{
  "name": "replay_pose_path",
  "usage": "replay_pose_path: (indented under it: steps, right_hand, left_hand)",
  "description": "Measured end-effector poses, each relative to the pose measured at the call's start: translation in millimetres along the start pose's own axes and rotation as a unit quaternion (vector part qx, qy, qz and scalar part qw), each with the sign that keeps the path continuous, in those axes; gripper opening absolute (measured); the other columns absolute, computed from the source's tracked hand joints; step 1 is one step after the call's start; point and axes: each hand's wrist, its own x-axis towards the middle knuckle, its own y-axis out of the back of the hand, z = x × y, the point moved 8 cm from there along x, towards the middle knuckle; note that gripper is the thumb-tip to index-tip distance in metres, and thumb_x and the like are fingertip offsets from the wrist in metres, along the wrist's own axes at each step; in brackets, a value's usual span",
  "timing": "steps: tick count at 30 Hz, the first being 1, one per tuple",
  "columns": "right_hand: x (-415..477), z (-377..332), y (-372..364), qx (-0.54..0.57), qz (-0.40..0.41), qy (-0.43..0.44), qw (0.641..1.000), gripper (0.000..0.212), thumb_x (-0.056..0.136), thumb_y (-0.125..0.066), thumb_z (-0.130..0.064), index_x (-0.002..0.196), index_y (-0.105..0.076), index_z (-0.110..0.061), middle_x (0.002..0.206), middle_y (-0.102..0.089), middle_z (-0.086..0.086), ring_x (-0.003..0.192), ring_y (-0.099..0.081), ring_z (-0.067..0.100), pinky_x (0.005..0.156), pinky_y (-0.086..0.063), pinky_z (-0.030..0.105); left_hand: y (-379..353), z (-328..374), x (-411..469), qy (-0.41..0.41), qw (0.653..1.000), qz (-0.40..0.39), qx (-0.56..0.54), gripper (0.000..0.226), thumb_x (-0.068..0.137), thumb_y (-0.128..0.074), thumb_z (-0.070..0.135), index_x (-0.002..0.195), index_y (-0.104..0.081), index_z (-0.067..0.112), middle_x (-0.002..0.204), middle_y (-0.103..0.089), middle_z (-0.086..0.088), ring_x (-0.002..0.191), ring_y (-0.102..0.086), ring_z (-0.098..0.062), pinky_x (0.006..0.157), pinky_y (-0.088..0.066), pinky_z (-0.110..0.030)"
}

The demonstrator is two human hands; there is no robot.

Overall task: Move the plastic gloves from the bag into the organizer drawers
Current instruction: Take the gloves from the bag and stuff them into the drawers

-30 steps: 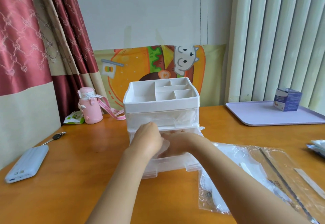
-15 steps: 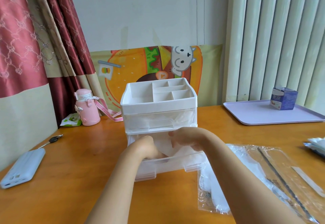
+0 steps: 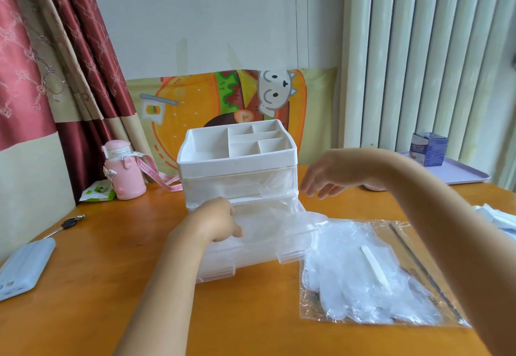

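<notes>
Left hand (image 3: 212, 223) sits knuckles-up in the pulled-out lower drawer (image 3: 259, 255), fingers curled down onto the gloves (image 3: 268, 224) there. Pinching or just pressing, can't tell. Right hand (image 3: 332, 178) hangs in the air right of the organizer (image 3: 237, 164), fingers spread, holding nothing. Top drawer (image 3: 240, 185) is pushed in and looks stuffed with film. What's left is the stack (image 3: 357, 280) in the bag (image 3: 407, 233), flat on the table (image 3: 83, 286) just right of the lower drawer.

Risks: a stray glove (image 3: 312, 217) spills over the lower drawer's right wall toward the bag. Shutting now would likely trap it or jam the slide. Film looks springy, so the pile probably puffs up once the left hand lifts. Organizer looks light; a one-handed push could skate it back on the smooth wood.

Materials: gloves are thin, crinkly, translucent film with no stiffness. Drawers are clear hard plastic, boxy, in a white frame with a divided tray on top. Bag is clear and glossy.
</notes>
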Motion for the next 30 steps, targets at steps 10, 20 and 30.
replay_pose_path:
  steps: [10,20,30]
  right_hand:
    - [-49.9,131.8,-7.5,0.074,0.000,-0.045,0.996,0.016,0.096,-0.055,-0.018,0.103,-0.068,-0.022,0.097,-0.073,-0.008,0.086,-0.070,0.004,0.083,-0.055,0.023]
    - [-28.4,211.7,-49.5,-0.071,0.080,-0.094,0.990,0.031,0.098,-0.048,-0.024,0.127,-0.056,-0.025,0.133,-0.055,-0.007,0.117,-0.053,0.011,0.098,-0.041,0.023]
    - [-44.9,243.3,-38.4,0.003,0.167,-0.147,0.975,0.039,0.090,-0.058,-0.014,0.128,-0.055,-0.022,0.131,-0.055,0.002,0.111,-0.056,0.019,0.090,-0.046,0.027]
  left_hand:
    - [-35.0,98.7,-26.3,-0.214,0.970,0.021,-0.110,0.046,0.091,-0.054,0.053,0.131,-0.052,0.031,0.132,-0.052,0.017,0.114,-0.052,0.002,0.094,-0.041,-0.021]
    - [-58.7,87.7,-9.6,-0.187,0.977,-0.038,-0.093,0.071,0.076,-0.050,0.077,0.068,-0.046,0.007,0.067,-0.041,-0.006,0.061,-0.040,-0.019,0.062,-0.034,-0.036]
    - [-46.4,87.2,-11.7,-0.210,0.977,-0.023,-0.032,0.007,0.085,-0.070,0.027,0.087,-0.075,0.031,0.093,-0.070,0.018,0.093,-0.061,0.002,0.093,-0.049,-0.030]
